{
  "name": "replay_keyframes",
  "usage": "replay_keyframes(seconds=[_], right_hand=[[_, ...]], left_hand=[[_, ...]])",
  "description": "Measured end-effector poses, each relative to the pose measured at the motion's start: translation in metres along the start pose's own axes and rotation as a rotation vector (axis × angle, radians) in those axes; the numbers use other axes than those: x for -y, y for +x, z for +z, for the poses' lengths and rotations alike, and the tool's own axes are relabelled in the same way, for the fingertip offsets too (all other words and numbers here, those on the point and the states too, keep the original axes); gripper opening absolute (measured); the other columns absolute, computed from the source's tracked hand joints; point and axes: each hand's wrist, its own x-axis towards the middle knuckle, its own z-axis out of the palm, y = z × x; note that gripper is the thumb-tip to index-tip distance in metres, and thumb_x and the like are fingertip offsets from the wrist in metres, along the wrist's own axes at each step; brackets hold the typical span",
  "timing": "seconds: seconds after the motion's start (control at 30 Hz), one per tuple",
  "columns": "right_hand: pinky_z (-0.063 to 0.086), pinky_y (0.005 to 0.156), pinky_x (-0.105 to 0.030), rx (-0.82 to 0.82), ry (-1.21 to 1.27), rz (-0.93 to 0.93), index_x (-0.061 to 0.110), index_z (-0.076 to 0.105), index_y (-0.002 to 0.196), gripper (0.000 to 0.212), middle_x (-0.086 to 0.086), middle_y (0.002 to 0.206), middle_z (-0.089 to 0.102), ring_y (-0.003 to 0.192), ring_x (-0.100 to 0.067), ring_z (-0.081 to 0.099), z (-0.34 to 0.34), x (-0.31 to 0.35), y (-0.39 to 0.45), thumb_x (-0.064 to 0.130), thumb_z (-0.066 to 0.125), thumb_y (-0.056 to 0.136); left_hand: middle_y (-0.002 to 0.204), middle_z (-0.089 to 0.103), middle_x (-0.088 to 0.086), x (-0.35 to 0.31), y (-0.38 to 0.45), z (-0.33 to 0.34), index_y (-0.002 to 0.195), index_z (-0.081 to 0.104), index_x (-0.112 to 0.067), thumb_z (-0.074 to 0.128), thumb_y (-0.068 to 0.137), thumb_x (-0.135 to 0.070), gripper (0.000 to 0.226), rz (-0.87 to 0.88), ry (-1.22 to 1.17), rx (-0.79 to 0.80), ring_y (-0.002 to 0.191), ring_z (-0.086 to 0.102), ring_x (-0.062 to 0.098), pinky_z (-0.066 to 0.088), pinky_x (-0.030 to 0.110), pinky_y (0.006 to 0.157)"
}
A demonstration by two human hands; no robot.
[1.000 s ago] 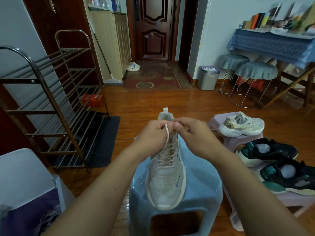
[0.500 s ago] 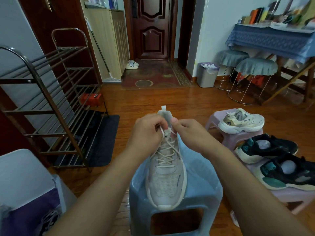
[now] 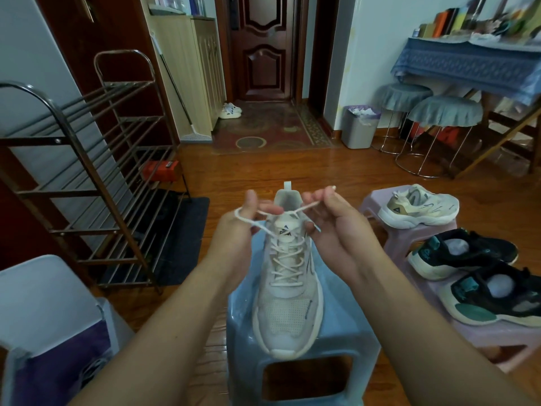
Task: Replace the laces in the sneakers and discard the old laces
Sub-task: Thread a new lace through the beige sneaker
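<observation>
A cream sneaker [image 3: 288, 312] stands toe toward me on a pale blue plastic stool [image 3: 345, 341]. Its white lace [image 3: 285, 259] is threaded up the eyelets. My left hand [image 3: 238, 230] holds the left lace end, which loops around its fingers just left of the tongue. My right hand [image 3: 333, 227] pinches the right lace end, stretched taut across the top of the tongue. The second cream sneaker [image 3: 418, 207] lies on a pink stool [image 3: 377, 200] to the right.
Two black-and-teal sneakers [image 3: 462, 253] sit on another pink stool [image 3: 497, 338] at the right. A metal shoe rack [image 3: 87, 171] stands left, a grey bin [image 3: 358, 127] by the far wall. A white bin with a purple liner [image 3: 55, 341] is at lower left.
My hands, which were together over the tongue, have moved apart to either side. The lace ends are now drawn out sideways and taut.
</observation>
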Motion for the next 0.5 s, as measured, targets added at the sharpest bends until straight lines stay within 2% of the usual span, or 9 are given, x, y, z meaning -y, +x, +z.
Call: replay_keyframes(seconds=[0.03, 0.13, 0.2, 0.3, 0.4, 0.43, 0.5], right_hand=[[0.042, 0.069, -0.027, -0.046, 0.075, 0.021, 0.017, 0.061, 0.081, 0.031, 0.001, 0.077, 0.065, 0.076, -0.013, 0.061, -0.006, -0.003, -0.002, 0.028, 0.047, 0.106], [0.050, 0.067, -0.027, -0.236, 0.201, 0.063, 0.013, 0.057, 0.083, 0.029, 0.000, 0.067, 0.057, 0.071, -0.016, 0.063, -0.020, -0.008, -0.005, 0.027, 0.047, 0.106], [0.056, 0.063, -0.028, -0.281, 0.241, 0.082, 0.011, 0.059, 0.088, 0.028, -0.002, 0.070, 0.059, 0.069, -0.017, 0.067, -0.021, -0.009, -0.005, 0.028, 0.047, 0.107], [0.061, 0.068, -0.034, -0.291, 0.299, 0.140, 0.011, 0.060, 0.095, 0.025, -0.006, 0.076, 0.062, 0.074, -0.021, 0.069, -0.016, -0.014, -0.003, 0.028, 0.045, 0.108], [0.062, 0.070, -0.034, -0.279, 0.323, 0.179, 0.009, 0.059, 0.098, 0.017, -0.008, 0.079, 0.060, 0.074, -0.021, 0.066, -0.014, -0.021, -0.004, 0.019, 0.048, 0.106], [0.061, 0.073, -0.034, -0.275, 0.321, 0.183, 0.008, 0.058, 0.100, 0.013, -0.008, 0.079, 0.060, 0.073, -0.020, 0.066, -0.013, -0.021, -0.004, 0.016, 0.049, 0.105], [0.058, 0.078, -0.035, -0.275, 0.304, 0.181, 0.007, 0.057, 0.101, 0.010, -0.007, 0.076, 0.058, 0.072, -0.019, 0.064, -0.013, -0.020, -0.003, 0.012, 0.049, 0.105]], left_hand=[[0.095, 0.075, -0.009, 0.005, 0.002, -0.005, 0.074, 0.080, -0.021, 0.042, 0.105, -0.053, 0.058, -0.135, -0.077, -0.075, 0.102, 0.065, 0.010, 0.047, 0.029, 0.088], [0.085, 0.062, 0.003, 0.017, 0.005, -0.016, 0.084, 0.071, -0.015, 0.040, 0.105, -0.056, 0.056, -0.506, -0.274, -0.267, 0.074, 0.055, 0.015, 0.042, 0.028, 0.066], [0.085, 0.058, 0.006, 0.013, 0.004, -0.012, 0.093, 0.068, -0.008, 0.037, 0.107, -0.054, 0.057, -0.612, -0.348, -0.282, 0.067, 0.051, 0.016, 0.041, 0.027, 0.061], [0.093, 0.059, 0.009, 0.000, -0.003, 0.004, 0.110, 0.067, -0.003, 0.049, 0.105, -0.050, 0.050, -0.559, -0.266, -0.230, 0.071, 0.054, 0.017, 0.046, 0.027, 0.063], [0.070, 0.070, -0.001, -0.006, -0.014, 0.025, 0.103, 0.070, -0.006, 0.059, 0.104, -0.022, 0.019, -0.349, -0.170, -0.218, 0.056, 0.064, 0.009, 0.048, 0.021, 0.051], [0.064, 0.071, -0.004, -0.007, -0.016, 0.030, 0.102, 0.072, -0.006, 0.059, 0.103, -0.016, 0.016, -0.282, -0.157, -0.221, 0.051, 0.065, 0.005, 0.048, 0.018, 0.047], [0.071, 0.073, -0.004, -0.010, -0.019, 0.036, 0.102, 0.071, -0.003, 0.054, 0.105, -0.014, 0.020, -0.151, -0.135, -0.254, 0.054, 0.066, 0.000, 0.050, 0.014, 0.049]])
